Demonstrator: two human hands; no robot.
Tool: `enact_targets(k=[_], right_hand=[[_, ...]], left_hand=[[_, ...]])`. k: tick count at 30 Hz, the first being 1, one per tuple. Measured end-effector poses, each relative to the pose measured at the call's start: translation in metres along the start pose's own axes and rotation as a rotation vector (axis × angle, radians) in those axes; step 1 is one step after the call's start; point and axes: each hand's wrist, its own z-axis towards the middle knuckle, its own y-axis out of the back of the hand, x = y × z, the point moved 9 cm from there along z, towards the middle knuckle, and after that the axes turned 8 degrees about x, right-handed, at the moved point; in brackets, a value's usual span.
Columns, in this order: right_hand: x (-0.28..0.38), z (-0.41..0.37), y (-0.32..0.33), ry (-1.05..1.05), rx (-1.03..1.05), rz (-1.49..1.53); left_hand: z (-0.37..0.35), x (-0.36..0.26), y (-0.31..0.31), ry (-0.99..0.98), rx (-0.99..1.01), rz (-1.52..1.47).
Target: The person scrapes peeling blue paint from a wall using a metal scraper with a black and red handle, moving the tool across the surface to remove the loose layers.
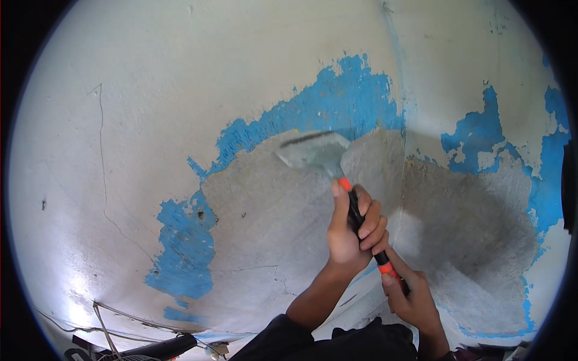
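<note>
A wide-bladed paint scraper (316, 150) with a black and orange handle is held up against the wall, its blade slightly blurred. My left hand (354, 231) wraps round the upper part of the handle, thumb pointing along it toward the blade. Lower down, my right hand (412, 299) closes on the orange and black butt end. The blade's edge lies near the border between bare grey plaster (265, 204) and a band of blue paint (319, 99). Paler top paint (180, 66) surrounds the blue band.
The wall meets a second wall (475, 216) at a corner to the right, also part blue, part grey. Low on the left are a cable (99, 330) and a dark cylindrical object (168, 346). A dark object (568, 186) shows at the right edge.
</note>
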Motion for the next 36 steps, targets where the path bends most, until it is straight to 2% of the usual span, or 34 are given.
enact_targets(k=[2,5,9,12,15,24,27,30,33,36], right_hand=[[-0.015,-0.005,-0.002,0.011,-0.001,-0.071],[-0.028,-0.005,-0.008,-0.023,0.031,0.012],[-0.003,0.007,0.009,0.053,-0.046,-0.041],[-0.003,0.010,0.016,0.039,-0.044,-0.104],[-0.024,0.001,0.006,-0.012,-0.001,-0.029],[-0.003,0.012,0.025,0.159,-0.082,-0.145],[-0.019,0.005,0.015,0.021,0.011,-0.027],[-0.007,0.011,0.021,0.088,-0.024,-0.094],[0.001,0.014,0.031,0.065,-0.016,-0.090],[-0.005,0.011,0.030,0.085,-0.004,-0.102]], left_hand=[[-0.010,0.012,0.015,0.002,-0.022,-0.026],[-0.010,0.017,0.021,0.004,0.036,-0.052],[0.003,0.005,0.006,-0.030,0.078,-0.048],[0.008,0.005,0.004,-0.052,0.088,-0.047],[-0.004,0.019,0.019,-0.032,0.065,-0.052],[0.013,0.009,0.004,-0.082,0.083,-0.056],[0.002,0.018,0.013,-0.084,0.110,-0.060],[0.008,0.014,0.011,-0.093,0.064,-0.035],[0.017,0.008,-0.001,-0.116,0.086,-0.050],[0.011,0.016,0.007,-0.114,0.018,-0.056]])
